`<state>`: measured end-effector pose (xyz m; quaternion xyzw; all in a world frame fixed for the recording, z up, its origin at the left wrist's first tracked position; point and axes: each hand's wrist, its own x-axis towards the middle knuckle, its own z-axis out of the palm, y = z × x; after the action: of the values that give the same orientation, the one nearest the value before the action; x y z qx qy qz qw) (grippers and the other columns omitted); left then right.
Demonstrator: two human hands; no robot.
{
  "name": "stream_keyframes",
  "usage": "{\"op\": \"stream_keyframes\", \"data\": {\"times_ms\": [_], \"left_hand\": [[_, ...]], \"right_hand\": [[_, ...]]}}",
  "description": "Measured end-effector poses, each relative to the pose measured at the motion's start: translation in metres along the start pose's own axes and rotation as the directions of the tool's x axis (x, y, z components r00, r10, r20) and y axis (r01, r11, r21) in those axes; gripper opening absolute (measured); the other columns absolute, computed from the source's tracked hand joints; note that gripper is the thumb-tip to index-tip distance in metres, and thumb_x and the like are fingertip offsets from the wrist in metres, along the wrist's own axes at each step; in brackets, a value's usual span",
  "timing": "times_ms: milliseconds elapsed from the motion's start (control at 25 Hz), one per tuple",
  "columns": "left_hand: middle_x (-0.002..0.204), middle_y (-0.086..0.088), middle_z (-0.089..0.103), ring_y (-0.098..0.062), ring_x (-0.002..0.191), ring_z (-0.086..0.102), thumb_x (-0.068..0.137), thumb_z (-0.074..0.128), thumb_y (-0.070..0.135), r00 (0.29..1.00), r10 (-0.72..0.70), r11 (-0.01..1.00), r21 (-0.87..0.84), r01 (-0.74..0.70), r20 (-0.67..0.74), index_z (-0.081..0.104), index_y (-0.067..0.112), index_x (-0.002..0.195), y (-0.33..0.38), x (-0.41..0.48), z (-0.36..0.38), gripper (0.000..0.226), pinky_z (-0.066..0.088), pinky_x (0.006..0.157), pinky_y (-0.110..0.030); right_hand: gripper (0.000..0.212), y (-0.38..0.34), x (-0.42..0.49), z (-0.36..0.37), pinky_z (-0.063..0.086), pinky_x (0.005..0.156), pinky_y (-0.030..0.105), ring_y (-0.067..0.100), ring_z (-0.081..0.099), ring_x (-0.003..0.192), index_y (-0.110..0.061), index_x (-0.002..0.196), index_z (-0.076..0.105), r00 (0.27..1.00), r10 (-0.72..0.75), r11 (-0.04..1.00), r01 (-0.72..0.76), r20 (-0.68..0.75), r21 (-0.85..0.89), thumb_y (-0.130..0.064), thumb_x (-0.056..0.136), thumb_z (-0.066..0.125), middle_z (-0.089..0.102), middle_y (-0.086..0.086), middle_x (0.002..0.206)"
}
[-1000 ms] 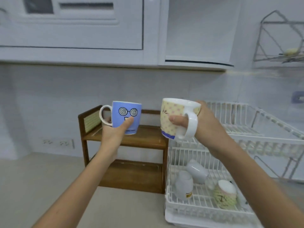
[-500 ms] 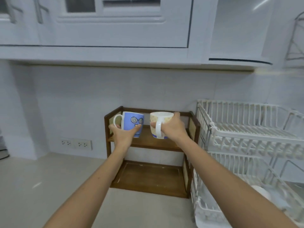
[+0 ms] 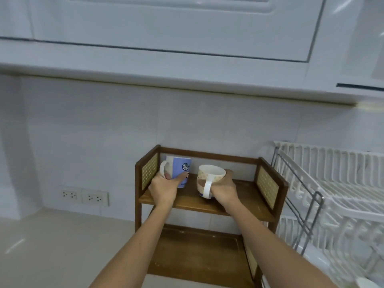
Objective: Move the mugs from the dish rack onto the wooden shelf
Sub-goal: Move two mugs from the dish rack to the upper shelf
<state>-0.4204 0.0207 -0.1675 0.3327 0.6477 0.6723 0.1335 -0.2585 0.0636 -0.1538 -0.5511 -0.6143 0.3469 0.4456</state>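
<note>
My left hand grips a blue mug with spiral eyes and a white handle, at the left end of the wooden shelf's top board. My right hand holds a cream dotted mug by its side, its white handle facing me, in the middle of the same board. The cream mug tilts slightly toward me. Both mug bases are at board level; contact is hidden by my hands. The white dish rack stands right of the shelf.
The shelf's lower board is bare. White wall cabinets hang overhead. Wall sockets sit left of the shelf above the pale counter. A white mug rim shows low in the rack.
Both hands moved forward and down, bringing the two mugs from in front of the shelf onto its top board. The view shifted left, so less of the dish rack shows.
</note>
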Motion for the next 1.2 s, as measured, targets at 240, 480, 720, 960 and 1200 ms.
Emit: {"op": "stream_keyframes", "data": {"times_ms": [240, 480, 720, 960, 1200], "left_hand": [[0.074, 0.002, 0.061, -0.011, 0.066, 0.059, 0.058, 0.087, 0.043, 0.996, 0.062, 0.989, 0.128, -0.070, 0.063, 0.057, 0.018, 0.075, -0.011, 0.016, 0.001, 0.043, 0.047, 0.058, -0.020], [0.060, -0.002, 0.062, -0.018, 0.055, 0.059, 0.060, 0.084, 0.048, 0.987, 0.112, 0.948, 0.285, -0.140, 0.112, 0.063, 0.008, 0.065, -0.017, 0.010, -0.015, 0.046, 0.038, 0.046, -0.023], [0.076, -0.012, 0.070, -0.027, 0.071, 0.066, 0.063, 0.086, 0.037, 0.985, 0.133, 0.913, 0.372, -0.166, 0.112, 0.066, 0.006, 0.076, -0.015, 0.003, -0.017, 0.039, 0.056, 0.063, -0.036], [0.106, -0.013, 0.066, -0.028, 0.095, 0.064, 0.068, 0.084, 0.030, 0.983, 0.104, 0.940, 0.308, -0.146, 0.149, 0.054, 0.005, 0.112, -0.003, -0.013, -0.030, 0.058, 0.054, 0.077, -0.037], [0.125, 0.008, 0.050, -0.001, 0.114, 0.047, 0.086, 0.066, 0.019, 0.910, 0.355, 0.921, 0.085, -0.380, 0.214, 0.044, 0.031, 0.117, -0.002, -0.135, -0.032, 0.039, 0.041, 0.092, -0.020]], "right_hand": [[0.086, 0.006, 0.023, 0.013, 0.049, 0.082, 0.032, 0.021, 0.056, 0.102, -0.021, 0.125, 0.033, 0.999, -0.030, 1.000, 0.030, 0.018, 0.002, -0.039, 0.061, 0.087, 0.057, 0.002, 0.116], [0.091, 0.011, 0.030, 0.008, 0.048, 0.084, 0.031, 0.020, 0.055, 0.106, -0.021, 0.127, 0.030, 0.993, -0.064, 0.998, 0.064, 0.097, 0.012, -0.035, 0.059, 0.090, 0.055, 0.000, 0.115], [0.088, 0.016, 0.032, 0.001, 0.047, 0.087, 0.028, 0.021, 0.053, 0.114, -0.019, 0.134, 0.028, 0.982, -0.070, 0.997, 0.075, 0.173, -0.021, -0.019, 0.067, 0.085, 0.054, 0.005, 0.128], [0.078, 0.010, 0.007, -0.020, 0.042, 0.091, 0.030, 0.026, 0.049, 0.123, -0.012, 0.138, 0.035, 0.978, -0.001, 0.996, 0.019, 0.207, -0.086, -0.018, 0.074, 0.079, 0.052, 0.011, 0.136], [0.059, 0.024, -0.112, -0.066, 0.041, 0.099, 0.022, 0.007, 0.047, 0.124, -0.020, 0.139, 0.041, 0.940, -0.324, 0.932, 0.337, 0.104, -0.136, -0.017, 0.085, 0.066, 0.053, -0.002, 0.137]]}}
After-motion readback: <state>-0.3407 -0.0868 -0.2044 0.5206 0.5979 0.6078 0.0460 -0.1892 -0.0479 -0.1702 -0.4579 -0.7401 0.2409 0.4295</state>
